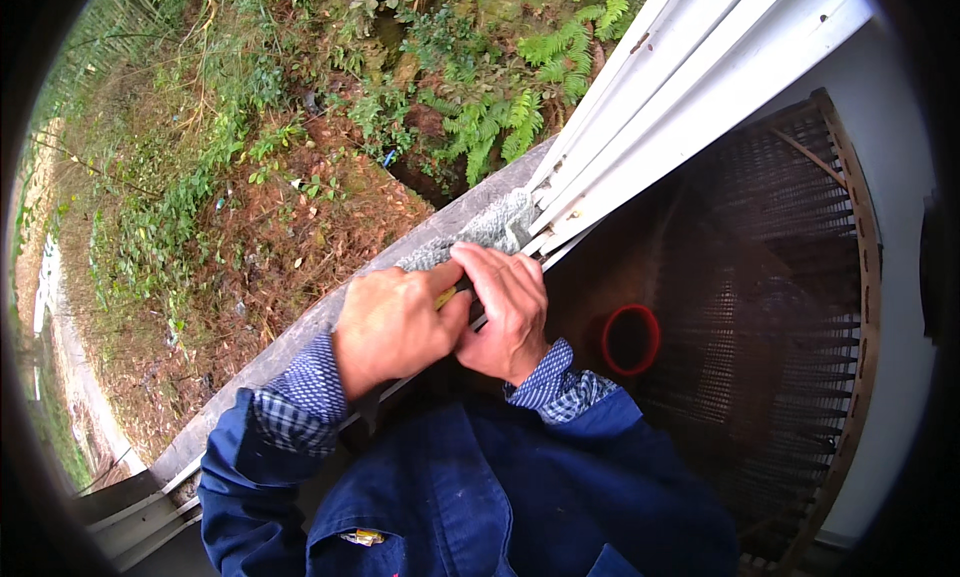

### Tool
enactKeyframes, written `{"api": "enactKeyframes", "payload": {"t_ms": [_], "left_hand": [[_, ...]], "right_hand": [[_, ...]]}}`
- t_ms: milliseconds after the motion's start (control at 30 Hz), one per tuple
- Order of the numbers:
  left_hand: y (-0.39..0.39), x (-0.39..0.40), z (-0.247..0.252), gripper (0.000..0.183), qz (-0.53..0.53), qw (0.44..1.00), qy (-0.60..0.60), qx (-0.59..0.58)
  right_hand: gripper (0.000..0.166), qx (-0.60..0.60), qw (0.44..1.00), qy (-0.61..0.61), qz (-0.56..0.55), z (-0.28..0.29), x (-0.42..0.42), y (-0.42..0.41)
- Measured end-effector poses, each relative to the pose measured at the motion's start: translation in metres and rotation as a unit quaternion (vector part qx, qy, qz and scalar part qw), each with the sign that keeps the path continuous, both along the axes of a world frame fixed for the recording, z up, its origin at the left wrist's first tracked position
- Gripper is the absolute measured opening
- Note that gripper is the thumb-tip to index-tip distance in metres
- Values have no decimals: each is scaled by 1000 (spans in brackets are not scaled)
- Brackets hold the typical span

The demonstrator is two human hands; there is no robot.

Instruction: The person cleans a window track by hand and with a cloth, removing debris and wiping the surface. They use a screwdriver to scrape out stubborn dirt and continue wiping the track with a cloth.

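Observation:
Both of my hands meet over the inner edge of a window sill (300, 329). My left hand (401, 322) is closed around a small tool with a yellow part (445, 298); its far end is hidden. My right hand (506, 310) is close against the left, fingers bent over a dark part beside the yellow one; whether it grips that part I cannot tell. Just beyond my fingers a grey-white cloth (487, 228) lies bunched on the sill, touching the foot of the white window frame (645, 104).
A red-rimmed round container (631, 340) stands in the dark area to the right. Behind it a large woven rack (757, 299) with a wooden edge leans near a pale wall (904, 277). Outside the sill a slope with ferns (495, 126) drops away.

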State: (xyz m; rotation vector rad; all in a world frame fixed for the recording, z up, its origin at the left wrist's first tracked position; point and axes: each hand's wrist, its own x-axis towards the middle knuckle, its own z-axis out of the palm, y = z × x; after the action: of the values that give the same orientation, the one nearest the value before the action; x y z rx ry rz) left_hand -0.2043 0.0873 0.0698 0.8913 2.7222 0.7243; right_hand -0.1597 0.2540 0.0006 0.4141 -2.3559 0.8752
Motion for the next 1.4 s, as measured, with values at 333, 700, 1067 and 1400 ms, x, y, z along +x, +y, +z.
{"api": "enactKeyframes", "payload": {"t_ms": [333,700,1067,1400], "left_hand": [[38,-15,-17,29,29,998,38,51],[-20,7,-7,27,-21,999,-27,26],[1,1,-7,31,6,999,-28,26],[-27,20,-5,27,-12,998,-18,61]], "right_hand": [[64,-129,991,-14,15,-7,1,18],[66,-35,996,-21,74,10,24,-7],[61,-16,999,-16,32,10,17,8],[80,-28,995,-26,97,4,30,-14]]}}
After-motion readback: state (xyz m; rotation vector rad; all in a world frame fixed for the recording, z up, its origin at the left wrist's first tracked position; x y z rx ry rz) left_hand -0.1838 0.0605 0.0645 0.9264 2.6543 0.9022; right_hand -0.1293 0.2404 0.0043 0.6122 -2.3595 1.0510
